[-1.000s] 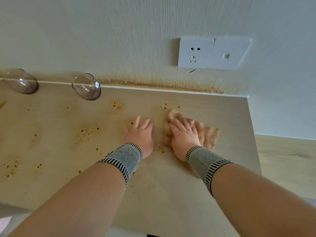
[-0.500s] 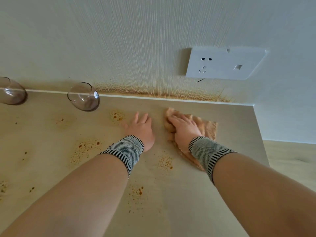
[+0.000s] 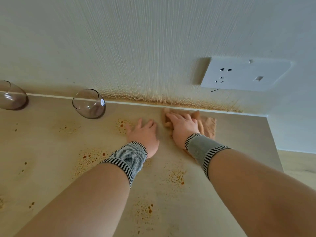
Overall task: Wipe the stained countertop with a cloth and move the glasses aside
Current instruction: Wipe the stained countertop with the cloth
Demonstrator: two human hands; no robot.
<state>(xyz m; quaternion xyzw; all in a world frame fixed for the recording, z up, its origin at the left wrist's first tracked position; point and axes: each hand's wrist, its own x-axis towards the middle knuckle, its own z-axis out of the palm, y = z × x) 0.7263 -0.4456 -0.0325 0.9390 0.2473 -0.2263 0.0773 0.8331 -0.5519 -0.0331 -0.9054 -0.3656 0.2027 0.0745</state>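
Both hands are laid flat and open past the striped wristbands (image 3: pixel 127 159). No thing is gripped: the left hand (image 3: pixel 144 135) is pressed bare on the table (image 3: pixel 42 168), while the right hand (image 3: pixel 182 130) is spread, fingers extended, on top of the cloth (image 3: pixel 207 126), which is pinned beneath the palm rather than clutched. Nearest the viewer, at about 6 o'clock, rusty spatter stains (image 3: pixel 145 209) are seen unwiped; more lie at 9 o'clock of the left wrist. The cloth is found at 1 o'clock, touching the back edge where table meets wall (image 3: pixel 153 48). For the stroke to be done well, even downward pressure should be kept, the cloth drawn in overlapping passes from the wall seam toward the near stains, and the brown streak along the seam taken in. Farther off, at 10 and 11 o'clock, two glasses (image 3: pixel 89 104) are stood by the wall, well apart from the hands and probably yet to be shifted. A socket plate (image 3: pixel 244 74) is mounted above, at 1 o'clock.
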